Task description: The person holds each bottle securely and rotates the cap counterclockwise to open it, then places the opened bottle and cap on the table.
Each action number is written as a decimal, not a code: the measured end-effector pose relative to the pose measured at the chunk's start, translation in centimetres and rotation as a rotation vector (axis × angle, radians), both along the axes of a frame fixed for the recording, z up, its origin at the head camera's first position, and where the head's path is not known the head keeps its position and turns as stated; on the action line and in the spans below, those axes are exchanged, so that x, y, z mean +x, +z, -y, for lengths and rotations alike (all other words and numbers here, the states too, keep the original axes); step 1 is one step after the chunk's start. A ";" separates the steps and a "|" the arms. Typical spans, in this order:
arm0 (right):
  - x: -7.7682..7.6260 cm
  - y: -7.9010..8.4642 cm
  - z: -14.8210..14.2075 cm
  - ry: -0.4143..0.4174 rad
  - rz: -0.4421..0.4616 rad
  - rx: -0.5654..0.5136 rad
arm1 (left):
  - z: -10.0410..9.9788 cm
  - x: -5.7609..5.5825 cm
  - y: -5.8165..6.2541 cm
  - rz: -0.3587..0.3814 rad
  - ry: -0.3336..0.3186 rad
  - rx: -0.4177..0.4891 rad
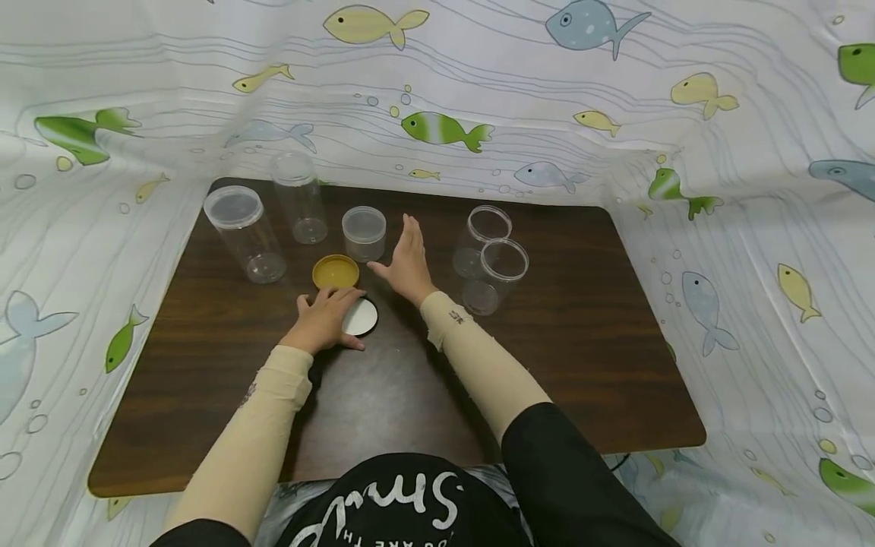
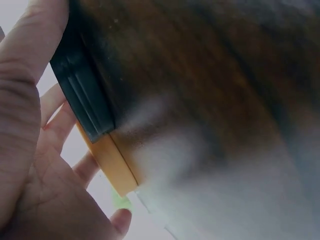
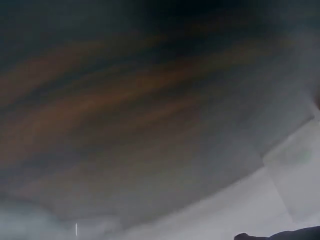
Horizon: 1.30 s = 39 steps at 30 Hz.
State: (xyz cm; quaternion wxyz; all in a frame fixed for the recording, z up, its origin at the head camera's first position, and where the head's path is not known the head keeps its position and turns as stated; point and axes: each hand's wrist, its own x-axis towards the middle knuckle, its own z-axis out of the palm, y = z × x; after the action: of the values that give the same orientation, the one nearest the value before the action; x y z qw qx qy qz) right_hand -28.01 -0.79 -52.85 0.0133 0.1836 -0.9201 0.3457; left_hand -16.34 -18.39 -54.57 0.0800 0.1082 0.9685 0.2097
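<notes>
My left hand (image 1: 324, 317) lies spread with thumb and fingers apart around the left side of a black-rimmed lid (image 1: 361, 317), white inside. In the left wrist view the thumb crosses in front of the black lid's edge (image 2: 82, 95); whether it touches cannot be told. Just beyond these fingers lies a mustard-yellow lid (image 1: 336, 271), its edge also in the left wrist view. My right hand (image 1: 409, 267), fingers straight and thumb out, hovers beside a short clear jar (image 1: 364, 234) with a whitish lid, holding nothing. The right wrist view is blurred and shows none of these things.
Two tall lidded clear jars (image 1: 247, 235) (image 1: 301, 199) stand at the table's back left. Right of my right hand stand two clear jars without lids (image 1: 468, 254) (image 1: 494, 277), close together. A fish-patterned sheet (image 1: 519, 114) surrounds the brown table (image 1: 581, 342).
</notes>
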 end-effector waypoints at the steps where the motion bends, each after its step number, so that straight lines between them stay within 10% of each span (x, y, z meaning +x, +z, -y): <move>1: -0.4 -0.2 0.5 -0.004 0.027 -0.003 | 0.0 0.1 0.0 0.001 -0.002 0.004; 12: -1.8 -1.5 3.9 -0.087 0.259 -0.169 | 0.8 1.1 0.2 0.008 0.004 0.007; 28: -2.1 -1.1 0.9 -0.120 0.230 -0.267 | 0.6 1.2 0.3 0.004 0.010 -0.063; 39: 0.3 1.2 -3.7 -0.158 0.184 -0.321 | 1.1 1.3 0.3 -0.165 -0.048 -0.030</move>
State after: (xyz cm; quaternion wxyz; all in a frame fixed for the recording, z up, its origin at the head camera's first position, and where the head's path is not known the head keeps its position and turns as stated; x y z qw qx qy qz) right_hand -27.67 2.89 -51.62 -0.0144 0.0739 -0.8621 0.5011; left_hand -15.02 -19.51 -54.25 0.0065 0.1472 0.9719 0.1837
